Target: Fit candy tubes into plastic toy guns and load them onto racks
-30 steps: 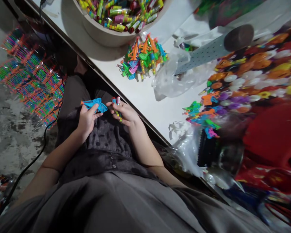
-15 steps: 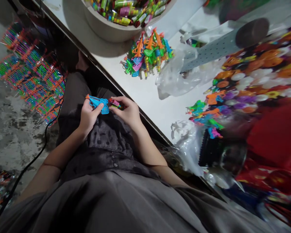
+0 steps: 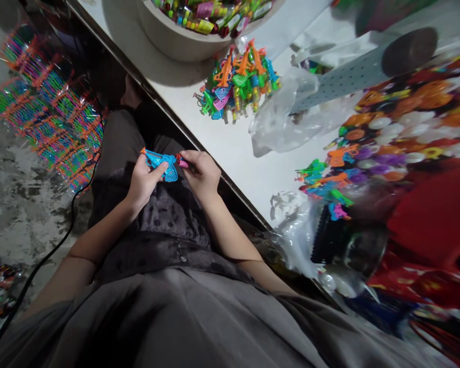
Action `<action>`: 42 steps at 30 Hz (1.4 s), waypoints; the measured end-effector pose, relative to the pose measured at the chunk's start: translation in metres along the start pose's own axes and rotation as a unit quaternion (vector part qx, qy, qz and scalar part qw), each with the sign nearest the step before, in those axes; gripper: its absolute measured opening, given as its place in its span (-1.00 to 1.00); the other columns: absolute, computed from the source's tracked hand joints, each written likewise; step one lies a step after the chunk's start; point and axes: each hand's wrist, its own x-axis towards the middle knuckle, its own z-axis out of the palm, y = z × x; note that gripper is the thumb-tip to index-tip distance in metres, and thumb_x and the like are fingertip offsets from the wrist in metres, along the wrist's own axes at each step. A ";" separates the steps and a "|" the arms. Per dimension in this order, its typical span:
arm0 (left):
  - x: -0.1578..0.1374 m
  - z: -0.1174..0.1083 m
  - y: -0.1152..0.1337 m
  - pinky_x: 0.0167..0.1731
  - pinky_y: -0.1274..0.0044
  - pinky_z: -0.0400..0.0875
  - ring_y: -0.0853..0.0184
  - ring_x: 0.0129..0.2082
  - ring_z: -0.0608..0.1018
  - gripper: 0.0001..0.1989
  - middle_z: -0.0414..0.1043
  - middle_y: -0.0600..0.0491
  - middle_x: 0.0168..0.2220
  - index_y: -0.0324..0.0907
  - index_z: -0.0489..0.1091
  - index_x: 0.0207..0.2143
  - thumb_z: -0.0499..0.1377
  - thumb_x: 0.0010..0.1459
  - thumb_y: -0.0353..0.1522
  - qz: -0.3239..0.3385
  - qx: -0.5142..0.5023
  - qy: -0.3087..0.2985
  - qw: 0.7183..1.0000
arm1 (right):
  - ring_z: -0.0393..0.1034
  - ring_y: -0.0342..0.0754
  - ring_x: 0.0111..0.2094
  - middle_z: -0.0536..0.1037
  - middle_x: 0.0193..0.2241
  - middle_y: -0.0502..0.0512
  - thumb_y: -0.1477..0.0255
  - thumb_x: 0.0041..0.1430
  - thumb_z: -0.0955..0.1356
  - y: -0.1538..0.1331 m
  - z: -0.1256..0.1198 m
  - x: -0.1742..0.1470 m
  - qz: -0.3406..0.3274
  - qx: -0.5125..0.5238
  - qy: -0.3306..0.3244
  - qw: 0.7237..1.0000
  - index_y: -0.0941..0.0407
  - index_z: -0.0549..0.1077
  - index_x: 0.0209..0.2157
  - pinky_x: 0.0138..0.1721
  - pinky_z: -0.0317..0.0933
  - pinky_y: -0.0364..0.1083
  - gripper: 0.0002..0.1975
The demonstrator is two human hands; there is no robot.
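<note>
Over my lap, my left hand (image 3: 145,179) is closed on a blue plastic toy gun (image 3: 163,164) with an orange tip at its left end. My right hand (image 3: 202,173) pinches a small candy tube (image 3: 183,161) with a red cap and a pink label. The tube's red end meets the rear of the toy gun, or lies very close to it; whether the two are joined I cannot tell. My right fingers hide most of the tube.
On the white table (image 3: 214,148) stands a round tub (image 3: 168,43) of candy tubes, beside a pile of colourful toy guns (image 3: 239,82). Plastic bags (image 3: 283,122) and more toys lie farther right. Bundled packs (image 3: 57,112) lie on the floor at left, near a black cable (image 3: 72,214).
My right hand has turned and closed more over the candy tube, and its red end is now against or near the toy gun's rear. The toy gun has shifted slightly right.
</note>
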 end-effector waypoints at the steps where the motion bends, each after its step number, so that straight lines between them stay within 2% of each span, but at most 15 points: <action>1: 0.000 0.000 -0.001 -0.17 0.47 0.44 0.32 -0.28 0.55 -0.65 0.39 0.14 -0.47 -0.17 0.26 -0.33 0.37 -0.12 -0.34 0.001 -0.001 0.003 1.000 | 0.41 0.02 -0.08 0.53 -0.18 0.14 0.27 0.19 0.26 0.001 0.000 0.000 -0.003 -0.003 -0.001 1.000 0.03 0.48 -0.20 0.01 0.27 0.06 -0.77; 5: -0.001 -0.001 -0.007 -0.21 0.50 0.42 0.36 -0.33 0.54 -0.62 0.39 0.13 -0.43 -0.18 0.25 -0.31 0.36 -0.11 -0.27 0.046 0.029 0.014 0.998 | 0.42 0.01 -0.09 0.54 -0.19 0.15 0.25 0.20 0.26 0.003 0.001 -0.002 -0.026 -0.005 0.005 1.000 0.05 0.47 -0.20 -0.01 0.29 0.04 -0.75; 10: 0.001 -0.008 -0.013 -0.24 0.55 0.42 0.41 -0.35 0.51 -0.53 0.34 0.14 -0.42 -0.19 0.23 -0.25 0.31 -0.10 -0.12 0.134 0.142 0.014 0.981 | 0.45 -0.04 -0.14 0.55 -0.21 0.12 0.26 0.21 0.24 0.005 0.002 -0.004 -0.066 -0.003 0.009 0.998 0.06 0.47 -0.20 -0.08 0.35 0.01 -0.75; 15: 0.004 -0.015 -0.016 -0.19 0.50 0.42 0.37 -0.29 0.52 -0.47 0.34 0.12 -0.38 -0.20 0.20 -0.13 0.27 -0.04 -0.09 0.165 0.199 0.016 0.966 | 0.46 -0.06 -0.17 0.56 -0.22 0.10 0.29 0.21 0.26 0.009 0.003 -0.006 -0.099 0.028 0.006 0.995 0.05 0.46 -0.19 -0.14 0.37 -0.03 -0.78; 22: 0.014 -0.007 -0.009 -0.24 0.56 0.43 0.42 -0.32 0.51 -0.51 0.37 0.11 -0.34 -0.18 0.19 -0.15 0.30 -0.05 -0.17 0.142 0.119 0.003 0.983 | 0.40 -0.04 -0.11 0.50 -0.11 0.19 0.35 0.25 0.21 0.005 0.002 0.013 -0.106 -0.031 -0.079 0.991 0.11 0.38 -0.01 -0.07 0.31 -0.01 -0.68; 26: 0.030 -0.003 0.005 -0.22 0.52 0.45 0.38 -0.25 0.52 -0.49 0.39 0.04 -0.20 -0.13 0.17 -0.09 0.29 -0.04 -0.19 0.125 0.088 -0.056 0.987 | 0.38 -0.03 -0.11 0.50 -0.13 0.22 0.42 0.22 0.21 0.013 -0.014 0.040 -0.123 -0.058 -0.072 0.988 0.17 0.38 -0.01 -0.07 0.28 -0.02 -0.67; 29: 0.046 -0.021 0.014 -0.23 0.47 0.46 0.36 -0.23 0.53 -0.60 0.36 -0.02 -0.11 -0.13 0.21 -0.12 0.21 0.04 -0.17 0.098 0.103 -0.079 0.987 | 0.39 -0.01 -0.15 0.51 -0.16 0.21 0.44 0.17 0.22 0.030 -0.050 0.068 -0.053 -0.107 0.003 0.993 0.18 0.42 -0.07 -0.12 0.28 -0.04 -0.68; 32: 0.066 -0.059 0.015 -0.23 0.47 0.44 0.38 -0.26 0.52 -0.62 0.38 -0.01 -0.14 -0.16 0.24 -0.16 0.21 0.02 -0.18 0.057 0.129 -0.026 0.990 | 0.37 0.01 -0.19 0.50 -0.19 0.22 0.44 0.13 0.23 0.051 -0.098 0.101 0.048 -0.171 0.086 0.980 0.20 0.45 -0.10 -0.13 0.27 -0.03 -0.67; 35: 0.082 -0.098 0.008 -0.24 0.46 0.43 0.39 -0.32 0.53 -0.60 0.40 0.03 -0.23 -0.18 0.23 -0.21 0.25 -0.05 -0.20 0.030 0.130 0.021 0.991 | 0.32 0.05 -0.13 0.45 -0.18 0.28 0.47 0.08 0.26 0.068 -0.134 0.133 0.104 -0.251 0.129 0.954 0.23 0.49 -0.12 -0.06 0.22 -0.02 -0.67; 38: 0.091 -0.121 0.001 -0.24 0.43 0.44 0.39 -0.37 0.53 -0.59 0.42 0.06 -0.31 -0.18 0.22 -0.22 0.26 -0.08 -0.22 0.027 0.084 -0.001 0.996 | 0.29 0.09 -0.09 0.45 -0.20 0.30 0.50 0.08 0.25 0.079 -0.147 0.161 0.141 -0.308 0.102 0.935 0.25 0.51 -0.11 -0.04 0.19 -0.03 -0.65; 42: 0.096 -0.123 0.000 -0.24 0.44 0.45 0.39 -0.35 0.54 -0.63 0.45 0.06 -0.31 -0.17 0.23 -0.20 0.25 -0.03 -0.24 0.033 0.048 -0.021 0.998 | 0.35 0.02 -0.14 0.52 -0.23 0.23 0.52 0.14 0.21 0.083 -0.145 0.186 0.168 -0.370 -0.043 0.913 0.23 0.47 -0.07 -0.08 0.18 -0.11 -0.64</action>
